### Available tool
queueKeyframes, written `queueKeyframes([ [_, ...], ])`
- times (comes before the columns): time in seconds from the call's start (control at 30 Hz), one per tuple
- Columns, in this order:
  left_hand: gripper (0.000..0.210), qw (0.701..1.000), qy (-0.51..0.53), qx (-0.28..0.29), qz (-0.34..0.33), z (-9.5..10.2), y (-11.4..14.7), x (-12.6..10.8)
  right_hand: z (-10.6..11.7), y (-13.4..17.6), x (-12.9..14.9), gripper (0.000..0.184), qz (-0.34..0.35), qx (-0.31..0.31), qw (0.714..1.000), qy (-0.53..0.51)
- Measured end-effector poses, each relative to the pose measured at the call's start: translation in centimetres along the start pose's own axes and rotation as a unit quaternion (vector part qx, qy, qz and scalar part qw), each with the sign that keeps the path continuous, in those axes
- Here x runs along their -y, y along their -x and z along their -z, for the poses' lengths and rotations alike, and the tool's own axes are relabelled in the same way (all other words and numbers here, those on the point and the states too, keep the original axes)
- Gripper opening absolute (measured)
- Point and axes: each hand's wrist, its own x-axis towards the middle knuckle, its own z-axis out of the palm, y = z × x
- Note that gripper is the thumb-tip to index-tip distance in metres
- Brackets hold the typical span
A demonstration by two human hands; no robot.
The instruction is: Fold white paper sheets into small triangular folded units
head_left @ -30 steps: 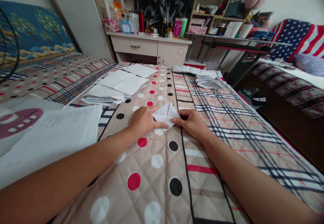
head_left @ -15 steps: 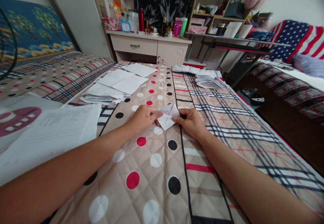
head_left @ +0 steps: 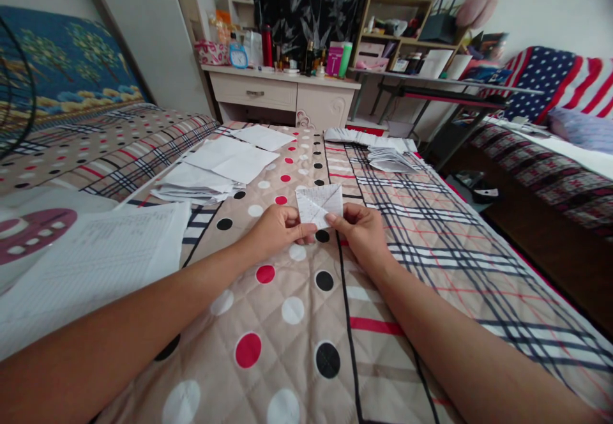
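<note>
A small folded paper (head_left: 319, 204), white with fine writing and crossing crease lines, is held up just over the bed's quilted cover. My left hand (head_left: 280, 229) pinches its lower left corner between thumb and fingers. On the opposite side, my right hand (head_left: 360, 229) grips the lower right edge, the thumb lying on the paper's face. The fingertips behind the paper are partly hidden.
White paper sheets (head_left: 201, 178) lie stacked at the left, with a printed sheet (head_left: 138, 245) nearer me. Folded paper pieces (head_left: 390, 159) rest at the far right beside a long white paper strip (head_left: 364, 138). Beyond the bed stands a dresser (head_left: 253, 92).
The folded paper has turned from a diamond-like angle to nearly square-on and risen slightly. My left hand has shifted down to its lower corner; my right hand keeps its hold.
</note>
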Motion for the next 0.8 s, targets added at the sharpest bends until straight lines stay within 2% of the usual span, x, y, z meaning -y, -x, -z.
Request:
queueKeyframes([
  [0.1, 0.032, 1.0, -0.01, -0.016, 0.003, 0.2, 0.0, 0.1, -0.3, 0.4, 0.4, 0.04, -0.004, 0.004, 0.999, -0.039],
  [0.2, 0.04, 0.998, 0.056, -0.028, 0.01, 0.5, 0.1, 0.0, -0.2, 0.4, 0.4, 0.047, 0.004, 0.023, 0.996, -0.084],
  [0.23, 0.04, 0.996, 0.088, -0.017, 0.013, 0.5, 0.1, -0.2, -0.1, 0.4, 0.4, 0.044, 0.013, 0.03, 0.996, -0.088],
  [0.3, 0.04, 0.989, 0.144, 0.04, 0.014, 0.4, 0.4, -0.6, -0.1, 0.2, 0.4, 0.037, 0.033, 0.053, 0.995, -0.083],
  [0.4, 0.041, 0.969, 0.183, 0.161, 0.042, 0.3, 0.9, -1.2, -0.2, 0.2, 0.6, 0.067, 0.056, 0.114, 0.989, -0.081],
  [0.43, 0.041, 0.962, 0.188, 0.191, 0.057, 0.3, 1.0, -1.4, -0.2, 0.3, 0.8, 0.069, 0.057, 0.132, 0.986, -0.086],
  [0.47, 0.041, 0.955, 0.192, 0.213, 0.072, 0.3, 1.1, -1.5, -0.3, 0.4, 0.9, 0.064, 0.055, 0.143, 0.984, -0.092],
  [0.53, 0.041, 0.948, 0.197, 0.236, 0.088, 0.3, 1.3, -1.5, -0.3, 0.5, 1.0, 0.039, 0.042, 0.138, 0.984, -0.106],
  [0.6, 0.042, 0.951, 0.188, 0.23, 0.089, 0.1, 1.3, -1.2, -0.3, 0.5, 1.0, 0.019, 0.024, 0.115, 0.985, -0.126],
  [0.63, 0.042, 0.957, 0.176, 0.214, 0.087, 0.0, 1.2, -1.1, -0.3, 0.5, 1.0, 0.017, 0.016, 0.104, 0.985, -0.139],
  [0.73, 0.035, 0.982, 0.131, 0.106, 0.083, -0.4, 0.7, -0.5, -0.1, 0.2, 0.7, 0.018, -0.023, 0.097, 0.982, -0.163],
  [0.8, 0.03, 0.987, 0.136, 0.02, 0.08, -0.4, 0.4, -0.3, 0.1, 0.0, 0.6, 0.023, -0.063, 0.089, 0.982, -0.156],
])
